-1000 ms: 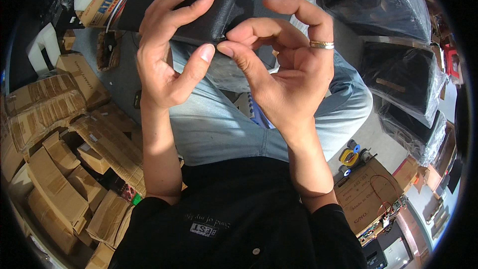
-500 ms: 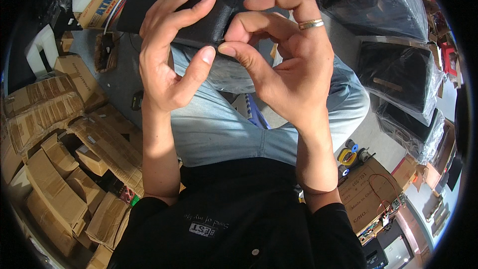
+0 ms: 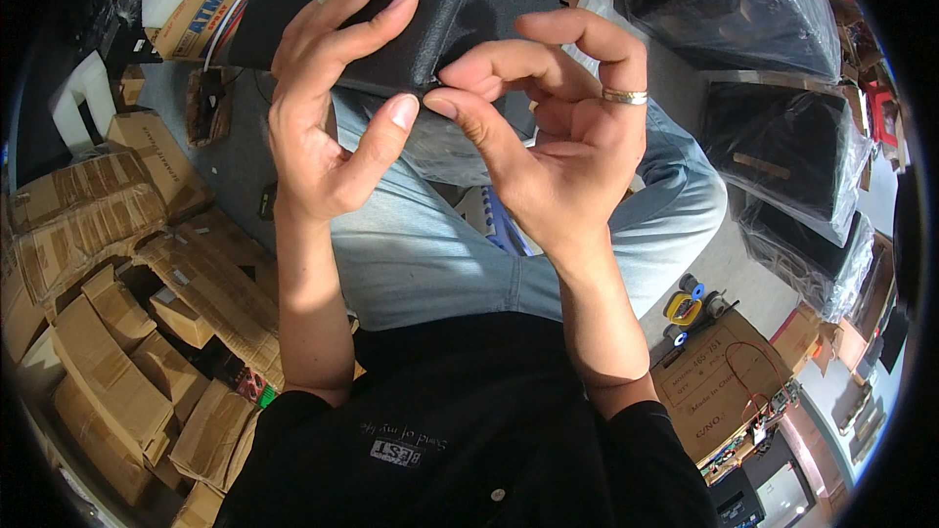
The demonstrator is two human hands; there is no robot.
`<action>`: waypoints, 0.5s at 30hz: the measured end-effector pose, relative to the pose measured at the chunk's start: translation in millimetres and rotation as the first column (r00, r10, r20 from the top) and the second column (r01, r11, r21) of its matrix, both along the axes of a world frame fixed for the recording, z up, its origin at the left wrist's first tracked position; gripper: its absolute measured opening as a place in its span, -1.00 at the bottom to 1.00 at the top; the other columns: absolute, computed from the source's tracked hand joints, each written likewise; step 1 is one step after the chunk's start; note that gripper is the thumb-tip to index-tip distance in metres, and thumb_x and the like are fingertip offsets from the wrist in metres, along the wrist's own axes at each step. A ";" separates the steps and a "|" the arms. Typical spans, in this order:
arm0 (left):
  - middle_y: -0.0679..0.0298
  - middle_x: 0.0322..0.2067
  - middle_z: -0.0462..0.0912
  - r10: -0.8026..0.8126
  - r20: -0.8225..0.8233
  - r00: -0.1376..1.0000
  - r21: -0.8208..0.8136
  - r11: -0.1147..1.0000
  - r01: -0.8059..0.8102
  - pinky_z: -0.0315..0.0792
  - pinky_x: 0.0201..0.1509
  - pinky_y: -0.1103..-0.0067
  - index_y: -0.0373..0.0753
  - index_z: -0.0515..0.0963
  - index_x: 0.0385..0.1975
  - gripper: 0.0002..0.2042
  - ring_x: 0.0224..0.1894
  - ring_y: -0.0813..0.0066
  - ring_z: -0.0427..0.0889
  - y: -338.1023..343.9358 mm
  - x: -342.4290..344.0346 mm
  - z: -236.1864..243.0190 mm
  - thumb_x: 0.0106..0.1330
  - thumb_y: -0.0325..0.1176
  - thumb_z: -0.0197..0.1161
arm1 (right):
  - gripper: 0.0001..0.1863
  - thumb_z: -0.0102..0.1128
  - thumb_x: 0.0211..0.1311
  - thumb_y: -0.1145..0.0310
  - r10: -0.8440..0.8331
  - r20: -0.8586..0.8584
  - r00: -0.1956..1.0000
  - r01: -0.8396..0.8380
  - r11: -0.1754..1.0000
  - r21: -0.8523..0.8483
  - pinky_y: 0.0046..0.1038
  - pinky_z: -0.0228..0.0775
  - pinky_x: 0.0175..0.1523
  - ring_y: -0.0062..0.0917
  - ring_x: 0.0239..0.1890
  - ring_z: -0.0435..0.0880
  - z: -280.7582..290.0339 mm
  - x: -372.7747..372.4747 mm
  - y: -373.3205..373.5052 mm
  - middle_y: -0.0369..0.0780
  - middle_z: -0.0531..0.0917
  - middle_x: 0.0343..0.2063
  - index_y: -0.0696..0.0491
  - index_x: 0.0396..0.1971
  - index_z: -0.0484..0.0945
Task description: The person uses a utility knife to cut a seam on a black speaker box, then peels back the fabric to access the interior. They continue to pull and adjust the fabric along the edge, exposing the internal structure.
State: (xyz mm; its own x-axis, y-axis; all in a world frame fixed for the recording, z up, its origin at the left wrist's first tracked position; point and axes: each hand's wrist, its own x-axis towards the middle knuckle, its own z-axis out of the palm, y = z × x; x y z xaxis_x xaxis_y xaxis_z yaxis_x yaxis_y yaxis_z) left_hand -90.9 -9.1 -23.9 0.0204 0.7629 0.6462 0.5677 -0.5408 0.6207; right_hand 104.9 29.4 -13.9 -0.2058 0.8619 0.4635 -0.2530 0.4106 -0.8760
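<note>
A large black box with a grainy, leather-like surface stands in front of me at the top of the head view, one lower corner pointing toward me. My left hand is at the box's left side, fingers spread over it and the thumb reaching toward the corner. At that same corner my right hand makes a pinch with thumb and index finger. Whatever lies between these fingertips is too small to make out. The other right fingers are curled loosely, one wearing a ring.
Cardboard boxes are piled at the left. Black units in clear plastic line the right side. A yellow holder with blue-ended rolls sits on the floor by a carton. A blue-and-white item lies between my legs.
My right hand has tilted and dropped slightly, its raised fingers lower and farther right, uncovering more of the box. The pinch stays at the corner. My left hand has barely shifted.
</note>
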 end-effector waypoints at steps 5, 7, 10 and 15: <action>0.03 0.37 0.63 -0.006 0.002 1.000 0.011 1.000 0.005 0.23 0.57 0.23 -0.25 0.69 0.24 -0.46 0.43 0.11 0.52 0.3 -2.8 -3.0 0.19 -0.29 0.39 | -0.32 0.59 0.15 0.69 0.001 0.184 0.983 -0.030 0.988 0.153 -0.52 0.71 -0.01 -0.50 -0.16 0.85 7.0 5.6 3.1 -0.10 0.81 -0.26 0.23 0.21 0.37; 0.04 0.37 0.63 -0.004 -0.006 1.000 0.008 1.000 0.004 0.23 0.57 0.23 -0.25 0.69 0.23 -0.46 0.43 0.11 0.53 -0.1 -2.9 -2.3 0.19 -0.29 0.38 | -0.30 0.58 0.17 0.69 0.012 0.251 0.968 -0.066 0.976 0.209 -0.50 0.70 0.01 -0.47 -0.14 0.84 11.7 9.8 5.8 -0.06 0.81 -0.25 0.25 0.24 0.35; 0.04 0.37 0.62 -0.004 0.000 1.000 0.010 1.000 0.004 0.23 0.57 0.23 -0.25 0.70 0.23 -0.46 0.42 0.11 0.53 0.5 -1.8 -1.6 0.20 -0.28 0.38 | -0.33 0.58 0.18 0.67 0.033 0.294 0.955 -0.104 0.967 0.232 -0.51 0.70 0.00 -0.50 -0.15 0.84 16.2 11.2 11.7 -0.08 0.81 -0.26 0.25 0.23 0.37; 0.03 0.37 0.62 0.013 -0.011 1.000 0.023 1.000 -0.013 0.23 0.57 0.22 -0.25 0.70 0.23 -0.47 0.42 0.10 0.53 0.1 -3.8 -3.7 0.21 -0.27 0.36 | -0.36 0.56 0.21 0.67 0.116 0.327 0.938 -0.176 0.972 0.159 -0.50 0.70 0.01 -0.51 -0.12 0.83 14.9 10.8 18.7 -0.11 0.79 -0.25 0.25 0.21 0.39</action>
